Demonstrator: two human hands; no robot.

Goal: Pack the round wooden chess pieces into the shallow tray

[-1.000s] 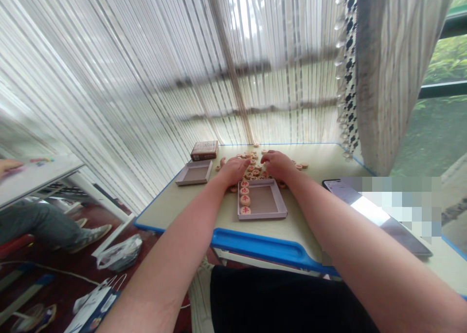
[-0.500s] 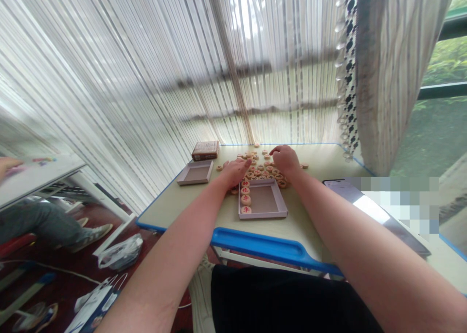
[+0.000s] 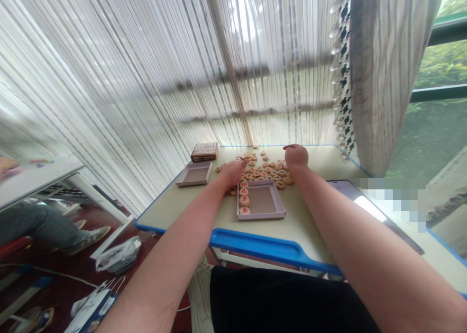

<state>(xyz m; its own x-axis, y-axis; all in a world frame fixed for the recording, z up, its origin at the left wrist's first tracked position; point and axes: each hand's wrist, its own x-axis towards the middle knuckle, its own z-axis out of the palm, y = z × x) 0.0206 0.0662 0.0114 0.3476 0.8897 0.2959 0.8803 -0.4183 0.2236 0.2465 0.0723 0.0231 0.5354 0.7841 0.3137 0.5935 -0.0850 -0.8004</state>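
Observation:
Round wooden Chinese chess pieces [image 3: 256, 174] lie loosely across the table. My left hand [image 3: 233, 171] rests over the left side of them, its fingers stretched out and nothing visibly gripped; it hides some pieces. At the right edge of the spread is my right hand [image 3: 296, 155], index finger extended leftward and the other fingers bent, mostly hidden behind the hand. No held piece shows there. In front of the pieces sits a shallow pale box tray [image 3: 261, 215], with several red-marked pieces [image 3: 244, 201] lined up along its left side.
Another shallow tray [image 3: 194, 175] lies at the left, before a brown box [image 3: 205, 151]. A tablet-like device [image 3: 368, 211] is under my right forearm. The table [image 3: 171, 204] has a blue tray edge [image 3: 255, 241] toward me. Someone's leg [image 3: 40, 226] shows at another table.
My right hand has moved right, off the middle of the pieces to their right edge, uncovering several. My left hand stays nearly in place. The view has shifted slightly.

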